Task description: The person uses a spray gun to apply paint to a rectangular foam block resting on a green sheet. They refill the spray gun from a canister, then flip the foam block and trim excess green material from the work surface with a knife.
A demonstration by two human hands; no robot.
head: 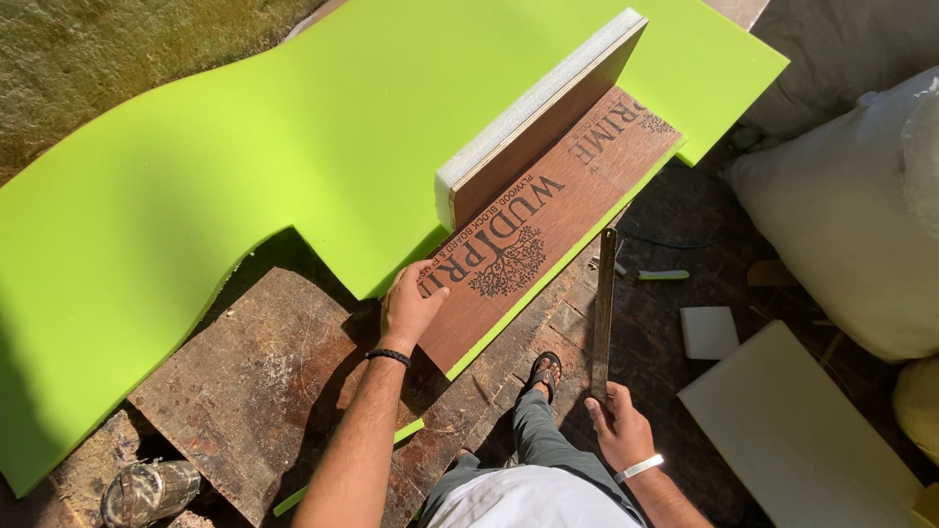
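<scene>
1. Head view, looking straight down: a person stands at a rough, worn wooden tabletop (264, 381); a sandalled foot (544, 374) shows on the floor below.
2. Left hand (409, 305) rests palm down on the near corner of a brown plywood strip (548, 230); its fingers (427, 271) are spread flat and press on the board, gripping nothing.
3. Right hand (618, 422) hangs low beside the tabletop's edge; its fingers are closed around the lower end of a long metal ruler (603, 308), which points away from the person, just right of the strip.
4. Plywood strip lies at a slant on a large bright green laminate sheet (196, 186) with a wavy cut edge; a narrow green border shows along the strip's right side; a second board (533, 122), brown-faced with a pale edge, stands on its long edge along the strip's far-left side, touching it.
5. Step in hand, as a judgement: the strip is being held steady while the ruler is brought in, so measuring or marking seems to be under way; the next move would call for laying the ruler flat against the strip without letting the strip slide.
6. Labels: the strip carries a dark stamp along its length, large lettering with a round tree emblem; smaller lettering sits at the far end.
7. Around: large white sacks (851, 205) at right; a pale flat panel (792, 430) and a small white block (708, 331) on the floor; a crumpled clear bottle (149, 491) at lower left.
</scene>
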